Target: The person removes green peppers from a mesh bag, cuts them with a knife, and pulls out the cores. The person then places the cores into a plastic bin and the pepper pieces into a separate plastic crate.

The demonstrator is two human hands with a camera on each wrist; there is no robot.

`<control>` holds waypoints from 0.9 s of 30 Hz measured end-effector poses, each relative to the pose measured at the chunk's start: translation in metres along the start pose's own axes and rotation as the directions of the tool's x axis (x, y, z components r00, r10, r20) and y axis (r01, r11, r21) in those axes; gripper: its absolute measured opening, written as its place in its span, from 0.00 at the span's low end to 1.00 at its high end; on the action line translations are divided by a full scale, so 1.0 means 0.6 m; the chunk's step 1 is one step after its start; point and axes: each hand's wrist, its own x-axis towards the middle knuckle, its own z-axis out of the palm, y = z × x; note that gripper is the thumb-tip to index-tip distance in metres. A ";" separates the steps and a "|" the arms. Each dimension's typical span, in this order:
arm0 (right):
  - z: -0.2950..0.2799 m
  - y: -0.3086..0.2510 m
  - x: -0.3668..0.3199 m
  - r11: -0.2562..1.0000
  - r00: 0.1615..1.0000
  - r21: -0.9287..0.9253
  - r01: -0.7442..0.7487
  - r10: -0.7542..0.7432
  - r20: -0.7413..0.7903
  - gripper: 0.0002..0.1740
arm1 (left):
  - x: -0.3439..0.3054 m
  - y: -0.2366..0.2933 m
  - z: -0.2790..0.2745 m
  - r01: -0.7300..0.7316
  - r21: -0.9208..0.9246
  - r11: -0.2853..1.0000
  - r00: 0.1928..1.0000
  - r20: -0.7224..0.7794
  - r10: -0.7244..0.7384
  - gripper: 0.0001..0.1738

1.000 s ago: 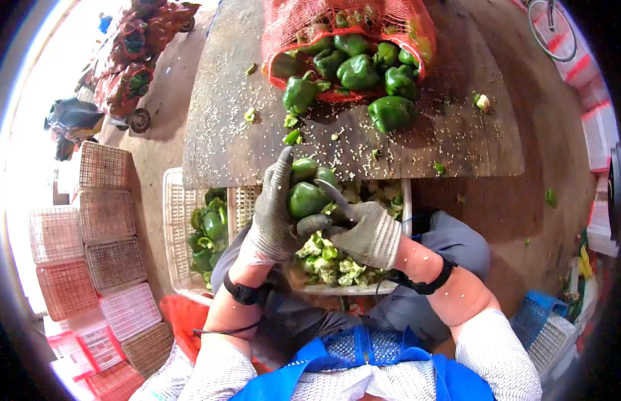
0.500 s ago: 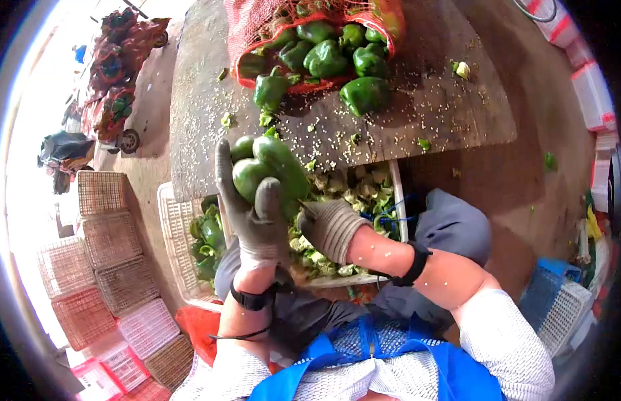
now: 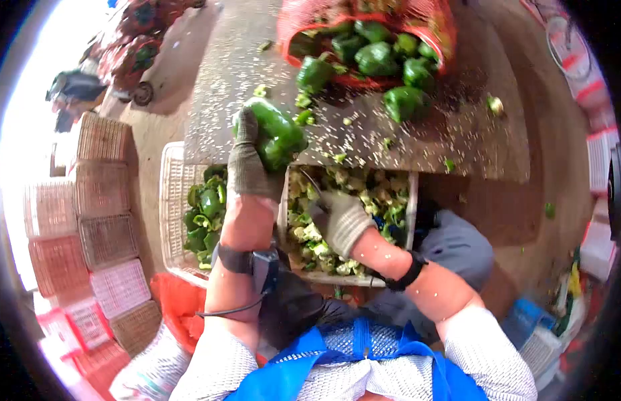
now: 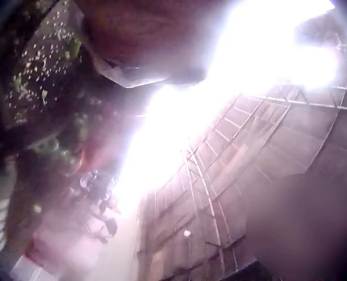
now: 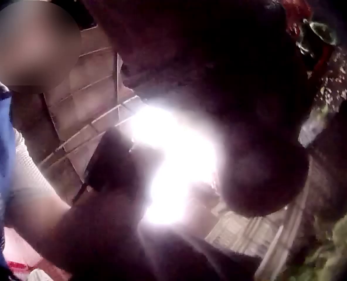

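Observation:
My gloved left hand (image 3: 246, 164) holds a large green bell pepper (image 3: 278, 137) over the near left part of the table, its fingers around the pepper's left side. My gloved right hand (image 3: 342, 224) is lower and to the right, over a crate of pepper trimmings. From its curled fingers a thin curved knife blade (image 3: 312, 180) points up and left, apart from the pepper. More green peppers (image 3: 376, 59) spill from a red mesh bag (image 3: 298, 37) at the table's far side. Both wrist views are dark and glare-filled, and hide the fingers' detail.
Seeds and green scraps litter the wooden table (image 3: 484, 144). Under its near edge stand a white crate (image 3: 173, 220) with green peppers and, beside it, the trimmings crate (image 3: 414, 207). Stacked plastic baskets (image 3: 103, 180) line the left side. Blue and white baskets (image 3: 527, 324) lie at right.
The hands were together at a cluster of peppers and are now apart. The left hand has turned over and reached forward over the table with a pepper. The right hand stays over the trimmings crate.

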 end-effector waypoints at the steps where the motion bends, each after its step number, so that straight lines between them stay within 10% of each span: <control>1: -0.004 0.001 -0.011 0.999 0.997 0.023 -0.030 0.029 0.069 0.12 | 0.012 -0.003 -0.020 -0.048 0.028 0.998 0.998 0.029 0.047 0.20; 7: -0.107 0.015 -0.017 0.928 0.977 0.305 -0.213 0.200 0.075 0.28 | 0.070 -0.059 -0.091 -0.156 0.103 0.982 0.966 0.225 0.130 0.22; 12: -0.125 -0.023 -0.008 0.934 0.996 0.346 0.092 -0.081 -0.046 0.34 | -0.003 -0.078 -0.026 -0.214 0.318 0.923 0.919 0.386 0.080 0.41; 15: -0.141 -0.028 -0.016 0.989 0.991 0.070 0.127 -0.124 -0.055 0.36 | -0.045 -0.074 -0.011 -0.341 0.472 0.813 0.871 0.483 0.085 0.48; 21: -0.160 -0.029 -0.041 0.913 0.955 0.281 0.296 -0.280 -0.099 0.44 | -0.070 -0.076 -0.010 -0.528 0.608 0.593 0.759 0.652 0.008 0.53; 27: -0.155 -0.014 -0.041 0.909 0.983 0.375 0.181 -0.178 -0.041 0.42 | -0.059 -0.067 -0.013 -0.151 0.522 0.839 0.790 0.575 -0.215 0.52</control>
